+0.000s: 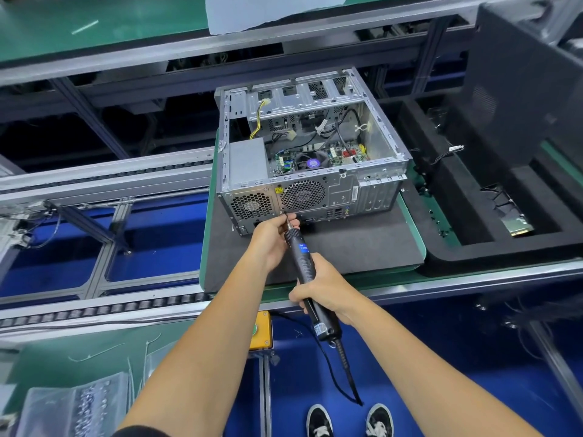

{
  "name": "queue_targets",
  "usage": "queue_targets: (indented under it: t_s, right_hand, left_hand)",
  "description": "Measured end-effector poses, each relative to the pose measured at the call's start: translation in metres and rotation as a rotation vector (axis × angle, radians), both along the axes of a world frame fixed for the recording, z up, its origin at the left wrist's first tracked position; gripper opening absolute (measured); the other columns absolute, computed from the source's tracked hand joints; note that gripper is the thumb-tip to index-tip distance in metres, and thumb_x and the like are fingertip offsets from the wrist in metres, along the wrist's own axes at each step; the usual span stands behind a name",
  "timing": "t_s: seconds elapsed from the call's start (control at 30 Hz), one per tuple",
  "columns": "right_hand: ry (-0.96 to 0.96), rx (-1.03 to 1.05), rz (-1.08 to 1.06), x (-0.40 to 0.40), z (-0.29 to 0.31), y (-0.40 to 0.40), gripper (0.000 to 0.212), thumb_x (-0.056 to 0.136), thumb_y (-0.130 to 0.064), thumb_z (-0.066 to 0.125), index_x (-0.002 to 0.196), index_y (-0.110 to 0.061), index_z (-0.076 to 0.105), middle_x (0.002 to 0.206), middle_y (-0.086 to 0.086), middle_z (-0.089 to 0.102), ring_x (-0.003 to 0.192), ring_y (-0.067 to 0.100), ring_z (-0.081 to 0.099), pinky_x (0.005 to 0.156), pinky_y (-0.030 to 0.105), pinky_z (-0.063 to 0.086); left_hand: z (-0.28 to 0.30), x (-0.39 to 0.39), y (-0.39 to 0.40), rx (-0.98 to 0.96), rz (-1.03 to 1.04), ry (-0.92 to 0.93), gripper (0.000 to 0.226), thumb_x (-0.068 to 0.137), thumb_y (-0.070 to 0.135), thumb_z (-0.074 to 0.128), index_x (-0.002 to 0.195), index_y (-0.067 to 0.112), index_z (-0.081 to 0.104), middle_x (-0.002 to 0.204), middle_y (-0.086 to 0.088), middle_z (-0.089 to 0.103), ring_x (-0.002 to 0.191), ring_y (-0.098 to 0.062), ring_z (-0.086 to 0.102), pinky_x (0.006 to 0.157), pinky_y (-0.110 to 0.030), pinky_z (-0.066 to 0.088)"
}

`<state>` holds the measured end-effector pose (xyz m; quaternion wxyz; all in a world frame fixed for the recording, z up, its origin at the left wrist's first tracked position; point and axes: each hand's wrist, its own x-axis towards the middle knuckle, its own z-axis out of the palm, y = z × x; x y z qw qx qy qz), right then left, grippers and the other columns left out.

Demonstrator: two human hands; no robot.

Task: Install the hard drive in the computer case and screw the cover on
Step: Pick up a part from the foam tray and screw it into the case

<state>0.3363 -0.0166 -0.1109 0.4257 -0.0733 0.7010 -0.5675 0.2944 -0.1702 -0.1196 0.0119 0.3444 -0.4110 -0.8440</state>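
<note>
Grey mat [362, 247] on green conveyor pallet [413, 222], open computer case [312, 171] — both hands clamped on electric screwdriver [303, 263]

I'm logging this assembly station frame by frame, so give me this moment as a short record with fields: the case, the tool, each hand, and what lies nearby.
case: computer case lies open-side up on a dark mat, no cover on it, rear panel toward the person
tool: electric screwdriver, its bit at the lower edge of the rear panel beside the round fan grille
left hand: left hand pinches the bit end near the tip
right hand: right hand grips the screwdriver's body
nearby: black foam tray to the right; bagged cable ties lower left
</note>
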Motion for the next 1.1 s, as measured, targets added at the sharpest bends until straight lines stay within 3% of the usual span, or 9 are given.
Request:
queue_targets:
  t_s: [0.2,0.37,0.73,0.97,1.1]
  right_hand:
    - [0.0,0.009,-0.008,0.0003,0.0012,0.0009,0.056,0.071,0.001,0.074,0.116,-0.016,0.046,0.097,0.018,0.055,0.075,0.025,0.057,0.073,0.042,0.055]
    - [-0.017,-0.005,-0.016,0.0002,0.0041,0.0011,0.054,0.072,0.002,0.073,0.115,-0.015,0.046,0.095,0.018,0.054,0.066,0.023,0.057,0.063,0.036,0.055]
    - [-0.041,-0.006,-0.009,-0.0028,0.0071,0.0004,0.053,0.072,0.004,0.071,0.115,-0.012,0.045,0.092,0.016,0.053,0.063,0.023,0.057,0.06,0.037,0.055]
    - [-0.01,0.009,-0.02,0.0008,0.0067,-0.0057,0.048,0.072,0.002,0.069,0.111,-0.01,0.044,0.094,0.016,0.052,0.071,0.027,0.056,0.07,0.044,0.057]
    - [0.004,0.025,-0.018,0.0008,0.0069,-0.0074,0.047,0.071,0.0,0.067,0.11,-0.011,0.044,0.095,0.016,0.051,0.075,0.028,0.056,0.073,0.045,0.057]
  left_hand:
    - [-0.0011,-0.0022,-0.0001,-0.04,-0.002,-0.029,0.028,0.099,0.01,0.04,0.083,0.001,0.062,0.066,-0.006,0.067,0.065,-0.015,0.059,0.066,-0.024,0.049]
    - [-0.0022,-0.0011,0.0021,-0.04,0.013,-0.017,0.027,0.099,0.01,0.04,0.083,0.002,0.061,0.065,-0.004,0.068,0.065,-0.013,0.059,0.068,-0.023,0.049]
    - [-0.0062,-0.0038,0.0033,-0.128,0.039,0.001,0.027,0.099,0.012,0.042,0.084,0.005,0.063,0.066,-0.001,0.068,0.066,-0.013,0.058,0.067,-0.023,0.046]
    - [-0.0077,0.0005,0.0011,-0.121,0.032,0.018,0.02,0.098,0.013,0.045,0.088,0.007,0.062,0.074,0.0,0.069,0.065,-0.01,0.063,0.066,-0.024,0.048]
    - [-0.0073,0.0023,0.0031,-0.101,0.033,0.005,0.026,0.097,0.013,0.042,0.087,0.002,0.064,0.067,-0.005,0.069,0.066,-0.015,0.061,0.064,-0.024,0.048]
